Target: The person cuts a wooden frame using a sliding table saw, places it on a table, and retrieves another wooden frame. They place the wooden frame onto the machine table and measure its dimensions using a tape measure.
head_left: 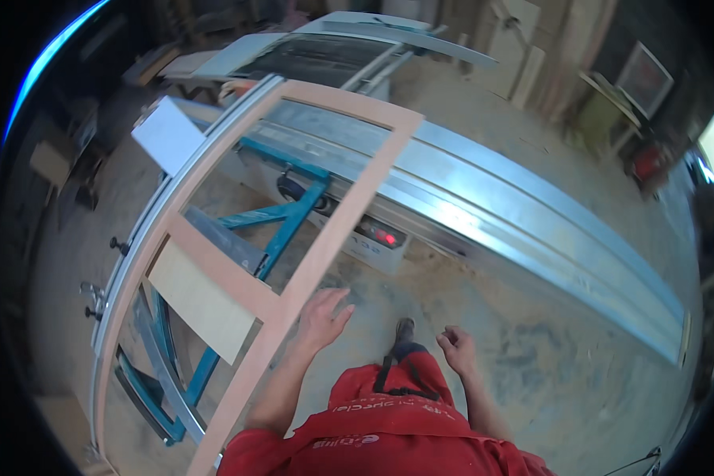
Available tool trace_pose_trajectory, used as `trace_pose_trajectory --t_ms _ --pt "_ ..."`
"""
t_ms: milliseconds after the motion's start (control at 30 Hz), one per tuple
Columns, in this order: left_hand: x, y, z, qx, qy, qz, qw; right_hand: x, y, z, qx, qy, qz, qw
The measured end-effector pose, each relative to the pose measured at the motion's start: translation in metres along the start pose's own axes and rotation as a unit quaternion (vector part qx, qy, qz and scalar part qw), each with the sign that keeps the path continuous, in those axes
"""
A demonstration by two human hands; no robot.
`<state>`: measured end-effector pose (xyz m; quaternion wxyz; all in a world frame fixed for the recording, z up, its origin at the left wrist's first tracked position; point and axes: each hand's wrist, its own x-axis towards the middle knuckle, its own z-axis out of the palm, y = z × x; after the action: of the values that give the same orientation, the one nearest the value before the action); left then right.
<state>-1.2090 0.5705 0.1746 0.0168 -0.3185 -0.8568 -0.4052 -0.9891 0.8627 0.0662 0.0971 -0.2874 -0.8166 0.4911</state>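
A large pinkish wooden frame with a crossbar lies over the outrigger of a sliding table saw, its left side along an aluminium fence. In its lower opening shows a pale thin board. My left hand is just right of the frame's near rail, fingers stretched and nothing in them; whether it touches the wood I cannot tell. Lower right, over the floor, my right hand hangs with curled fingers, apart from the frame, and no object shows in it.
The saw's long aluminium sliding table runs from the middle to the far right. Teal support arms sit beneath the frame. A white panel stands left of the fence. Boards lean at the back, and a red object is at the right.
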Motion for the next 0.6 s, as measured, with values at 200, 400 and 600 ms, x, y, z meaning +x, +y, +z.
trace_pose_trajectory --t_ms 200,400,600 --pt "0.102 -0.100 -0.022 0.098 0.073 -0.111 0.986 0.203 -0.068 0.031 -0.033 -0.076 -0.126 0.989" --pt "0.212 -0.189 -0.048 0.112 0.102 -0.224 0.963 0.411 -0.148 0.080 -0.121 -0.088 -0.272 0.951" --pt "0.334 -0.268 -0.099 0.175 0.119 -0.234 0.949 0.554 -0.211 0.127 -0.254 -0.099 -0.426 0.863"
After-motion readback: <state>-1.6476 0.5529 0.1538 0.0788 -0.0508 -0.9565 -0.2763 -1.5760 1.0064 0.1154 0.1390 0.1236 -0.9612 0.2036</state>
